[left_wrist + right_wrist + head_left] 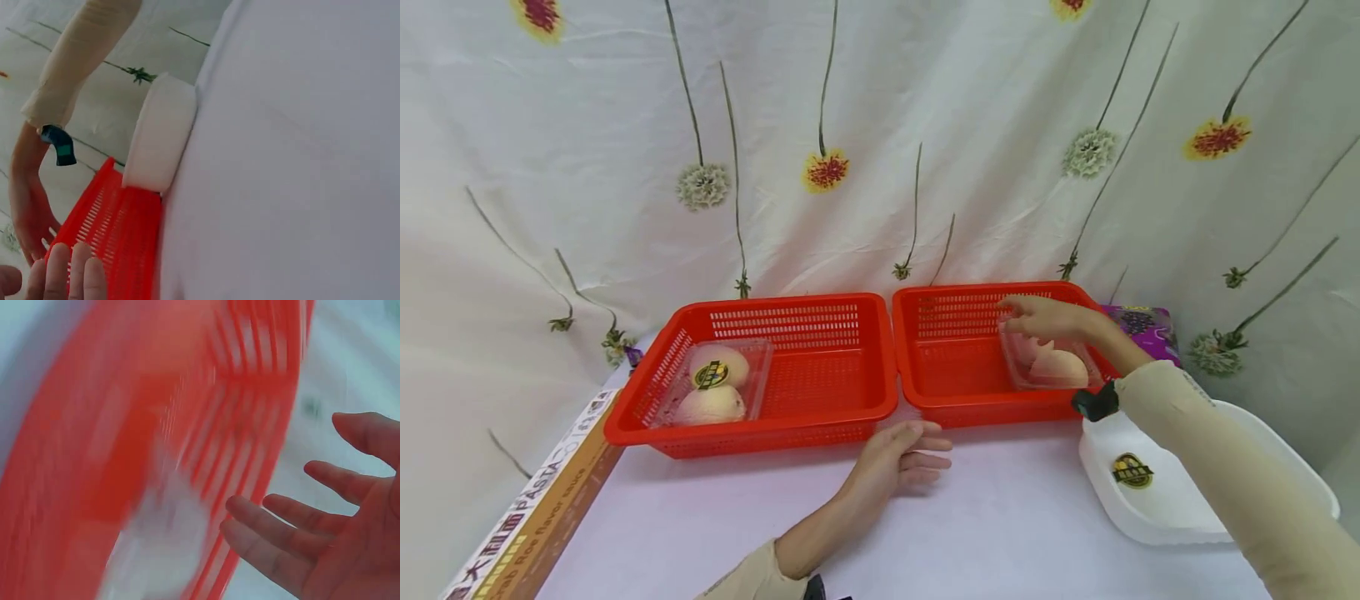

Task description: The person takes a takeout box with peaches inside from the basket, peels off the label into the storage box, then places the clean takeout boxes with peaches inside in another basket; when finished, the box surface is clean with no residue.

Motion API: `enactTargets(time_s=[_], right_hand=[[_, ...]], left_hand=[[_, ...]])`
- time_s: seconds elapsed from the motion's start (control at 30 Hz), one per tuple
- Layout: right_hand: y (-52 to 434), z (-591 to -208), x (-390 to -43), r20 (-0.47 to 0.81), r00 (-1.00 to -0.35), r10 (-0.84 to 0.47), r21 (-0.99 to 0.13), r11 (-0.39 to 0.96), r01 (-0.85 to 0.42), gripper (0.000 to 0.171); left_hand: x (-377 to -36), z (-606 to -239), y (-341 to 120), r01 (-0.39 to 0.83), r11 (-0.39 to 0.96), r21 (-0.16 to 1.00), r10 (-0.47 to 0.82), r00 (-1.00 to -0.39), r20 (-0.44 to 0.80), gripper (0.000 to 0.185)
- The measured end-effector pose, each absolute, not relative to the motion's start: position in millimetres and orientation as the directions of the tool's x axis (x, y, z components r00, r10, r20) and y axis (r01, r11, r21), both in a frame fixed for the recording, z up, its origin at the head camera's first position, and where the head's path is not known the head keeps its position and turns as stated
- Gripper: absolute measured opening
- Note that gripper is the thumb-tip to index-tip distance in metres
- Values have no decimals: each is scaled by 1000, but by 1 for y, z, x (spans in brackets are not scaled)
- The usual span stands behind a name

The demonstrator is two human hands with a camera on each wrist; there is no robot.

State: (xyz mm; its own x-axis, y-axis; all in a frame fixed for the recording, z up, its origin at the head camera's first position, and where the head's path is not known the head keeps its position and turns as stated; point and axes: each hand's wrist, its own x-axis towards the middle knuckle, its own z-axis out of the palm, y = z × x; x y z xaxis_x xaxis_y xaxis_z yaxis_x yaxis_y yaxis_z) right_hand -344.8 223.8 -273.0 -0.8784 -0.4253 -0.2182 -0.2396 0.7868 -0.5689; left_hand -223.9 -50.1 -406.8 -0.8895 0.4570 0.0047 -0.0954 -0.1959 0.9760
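Observation:
Above the right red basket, my right hand hovers with fingers spread and nothing in them. Below it lies a clear plastic pack with pale round fruit; the hand partly hides this pack. In the right wrist view the same fingers look straight, and the basket behind is blurred. My left hand is held out bare, just in front of the gap between the two baskets. A second clear pack of pale round fruit, with a black-and-gold label, sits inside the left red basket.
At the right stands a white tub with a black-and-gold label, partly under my right forearm. A purple packet is behind it. Along the left edge lies a long pasta box. A flowered curtain hangs behind the baskets.

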Motion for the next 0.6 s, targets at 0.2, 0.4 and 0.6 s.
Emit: enactTargets(time_s=[0.2,0.4,0.6], right_hand=[[154,-276,-323,-171,-844,-508,-523,773,-360,60],[92,-267,-328,-145,-771,-620,-569,690,-447,59],[40,-260,-343,-192,-758,-623,-735,603,-310,67]], left_hand=[[-205,-373,-91,312,170,935,482,-854,198,30],[-227,-325,-181,516,558,650,134,-829,543,23],[-255,-329,-288,175,813,555,-180,-831,526,41]])
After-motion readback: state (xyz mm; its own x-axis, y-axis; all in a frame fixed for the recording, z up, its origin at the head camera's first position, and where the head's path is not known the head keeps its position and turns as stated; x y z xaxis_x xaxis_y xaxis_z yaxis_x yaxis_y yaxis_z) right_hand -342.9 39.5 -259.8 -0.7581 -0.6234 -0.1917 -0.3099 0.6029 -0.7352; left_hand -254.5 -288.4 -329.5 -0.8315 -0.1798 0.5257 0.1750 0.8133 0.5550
